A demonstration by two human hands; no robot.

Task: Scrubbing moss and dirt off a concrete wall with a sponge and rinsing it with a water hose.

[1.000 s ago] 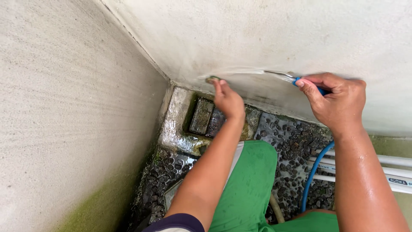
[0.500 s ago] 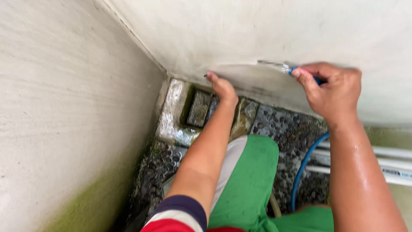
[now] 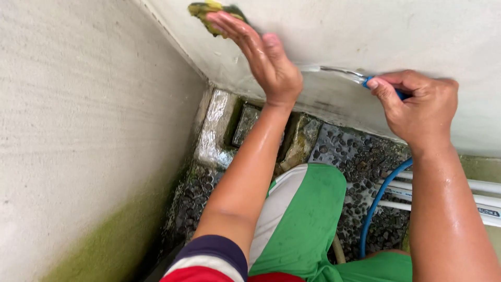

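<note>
My left hand (image 3: pixel 263 55) is raised high against the white wall (image 3: pixel 396 36), its fingers pressing a green and yellow scrubbing sponge (image 3: pixel 211 11) to the wall near the corner. My right hand (image 3: pixel 417 107) grips the end of a blue hose (image 3: pixel 378 206), thumb over the nozzle. A thin flat jet of water (image 3: pixel 334 69) leaves the nozzle and strikes the wall just right of my left wrist. Both forearms are wet.
A rough wall with green algae (image 3: pixel 88 156) at its foot stands on the left. Below lies a wet pebbled floor (image 3: pixel 360 156) with a stone drain recess (image 3: pixel 245 125) in the corner. White pipes (image 3: pixel 485 196) run along the right. My green shorts (image 3: pixel 308 219) fill the bottom centre.
My left hand has risen from low on the wall near the drain to high up by the corner, now showing the sponge. My right hand stays put, still spraying water.
</note>
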